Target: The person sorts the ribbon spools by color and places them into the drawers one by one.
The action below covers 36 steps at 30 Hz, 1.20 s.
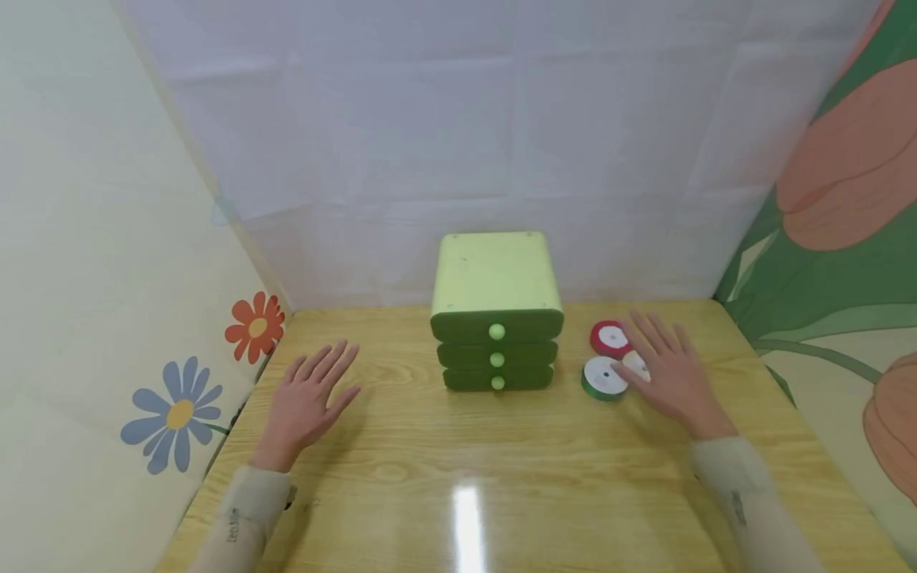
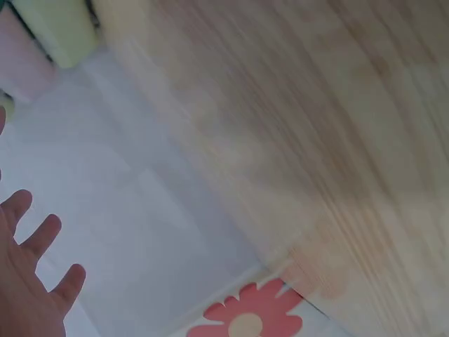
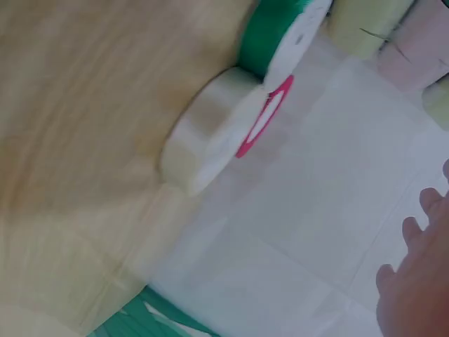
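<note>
My left hand (image 1: 304,402) hovers over the left of the table with fingers straight and spread, holding nothing. On the right, my right hand (image 1: 669,374), also spread, is above a cluster of ribbon spools. A green ribbon spool (image 1: 604,379) lies flat with its white label up, and a red ribbon spool (image 1: 610,338) is just behind it. The cream ribbon spool (image 3: 210,133) is partly hidden under my right fingers in the head view. At the middle back stands a small green drawer cabinet (image 1: 497,274) with three dark green drawers, all closed, each with a round pale knob (image 1: 497,332).
The wooden table (image 1: 401,454) carries a bright light reflection near its front. A white sheet (image 1: 458,135) hangs behind it. Flower-patterned panels stand at the left (image 1: 86,263) and the right (image 1: 845,302).
</note>
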{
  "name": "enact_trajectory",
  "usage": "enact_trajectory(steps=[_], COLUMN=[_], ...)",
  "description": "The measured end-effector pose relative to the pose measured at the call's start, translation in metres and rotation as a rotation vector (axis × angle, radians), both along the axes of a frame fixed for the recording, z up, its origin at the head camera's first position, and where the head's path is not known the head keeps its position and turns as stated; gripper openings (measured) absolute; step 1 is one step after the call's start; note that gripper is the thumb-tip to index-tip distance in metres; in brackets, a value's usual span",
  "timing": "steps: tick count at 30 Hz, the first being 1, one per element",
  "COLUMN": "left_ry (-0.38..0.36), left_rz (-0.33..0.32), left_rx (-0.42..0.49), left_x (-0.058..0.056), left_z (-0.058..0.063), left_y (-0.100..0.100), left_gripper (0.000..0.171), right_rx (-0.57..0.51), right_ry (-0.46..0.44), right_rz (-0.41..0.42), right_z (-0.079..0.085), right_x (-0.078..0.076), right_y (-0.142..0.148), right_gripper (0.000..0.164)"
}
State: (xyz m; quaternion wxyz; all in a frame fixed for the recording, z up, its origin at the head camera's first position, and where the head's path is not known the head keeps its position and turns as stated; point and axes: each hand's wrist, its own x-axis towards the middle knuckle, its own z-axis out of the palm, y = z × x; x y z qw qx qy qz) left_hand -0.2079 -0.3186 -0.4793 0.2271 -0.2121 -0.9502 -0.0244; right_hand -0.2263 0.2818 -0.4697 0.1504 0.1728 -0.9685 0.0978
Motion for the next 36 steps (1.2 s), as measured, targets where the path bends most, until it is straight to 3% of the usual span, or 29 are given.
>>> enact_trajectory(steps=[8, 14, 23, 31, 36], left_ry=[-0.016, -0.144, -0.353, -0.454, -0.537], left_rz=[-0.093, -0.18, -0.347, -0.45, -0.467], left_rx=[0.159, 0.343, 0.603, 0.728, 0.816], left_x=[0.0, 0.002, -0.008, -0.016, -0.019], left_z=[0.006, 0.008, 0.016, 0.022, 0.027], left_y=[0.039, 0.076, 0.124, 0.159, 0.174], left_gripper=[0.077, 0.068, 0.062, 0.058, 0.055], right_rx=[-0.053, -0.154, -0.233, -0.289, -0.297], right_ry=[-0.061, -0.025, -0.014, -0.047, -0.067], right_rz=[0.051, 0.118, 0.188, 0.273, 0.319], right_z=[0.029, 0.052, 0.086, 0.1, 0.107], right_x=[-0.029, -0.053, -0.081, -0.095, -0.099], right_y=[-0.021, -0.036, -0.063, -0.086, -0.1], right_gripper=[0.08, 0.073, 0.072, 0.072, 0.071])
